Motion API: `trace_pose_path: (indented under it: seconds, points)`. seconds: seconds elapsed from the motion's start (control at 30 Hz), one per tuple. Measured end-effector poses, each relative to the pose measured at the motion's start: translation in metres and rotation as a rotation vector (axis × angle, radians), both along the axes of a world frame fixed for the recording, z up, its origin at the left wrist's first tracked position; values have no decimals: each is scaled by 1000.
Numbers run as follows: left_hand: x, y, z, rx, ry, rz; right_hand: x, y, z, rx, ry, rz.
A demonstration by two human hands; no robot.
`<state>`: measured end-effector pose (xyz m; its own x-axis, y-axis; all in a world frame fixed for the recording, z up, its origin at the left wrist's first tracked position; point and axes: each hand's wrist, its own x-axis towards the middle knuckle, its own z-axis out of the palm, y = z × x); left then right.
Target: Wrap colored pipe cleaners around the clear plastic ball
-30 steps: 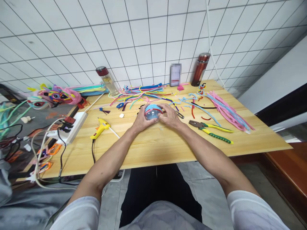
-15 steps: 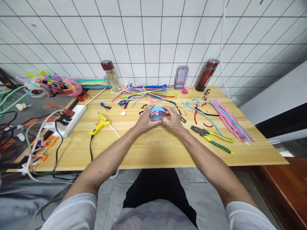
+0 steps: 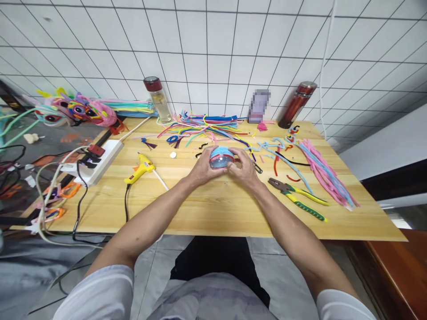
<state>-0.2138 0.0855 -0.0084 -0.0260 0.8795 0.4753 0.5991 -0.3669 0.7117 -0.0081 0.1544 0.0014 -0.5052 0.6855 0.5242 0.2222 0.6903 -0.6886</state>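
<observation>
A clear rounded piece [image 3: 220, 162], its far part wrapped in light blue pipe cleaner with a red strand around it, is held just over the middle of the wooden table [image 3: 213, 209]. My left hand [image 3: 202, 167] grips its left side. On the right side, my right hand [image 3: 244, 169] closes on the same piece, thumb near the red strand. Both hands' far fingers are partly hidden behind it. Short black pipe cleaner bits [image 3: 202, 146] lie beyond my left hand.
At left are a yellow glue gun [image 3: 142, 168] and a white power strip [image 3: 100, 163] with cables. Pliers [image 3: 298, 198] and pink-blue pipe cleaners [image 3: 328, 173] lie right. Behind stand a glass bottle [image 3: 160, 102], a red flask [image 3: 298, 106] and a phone [image 3: 259, 106].
The camera view has shifted and tilted slightly. Both hands keep hold of the clear and blue piece, with little change in their grip.
</observation>
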Motion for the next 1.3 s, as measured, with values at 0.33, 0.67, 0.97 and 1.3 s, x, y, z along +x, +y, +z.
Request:
trace_pose_path:
  seconds: [0.33, 0.67, 0.97, 1.3]
  points:
    - [3, 0, -2, 32, 14, 12, -8, -8, -5, 90, -8, -80]
    - [5, 1, -2, 54, 2, 11, -9, -6, -11, 161, -30, -102]
    - [8, -5, 3, 39, 13, 61, -5, -15, 6, 48, 63, -258]
    - [10, -8, 2, 73, 60, 120, -6, -25, 19, -70, -68, -249]
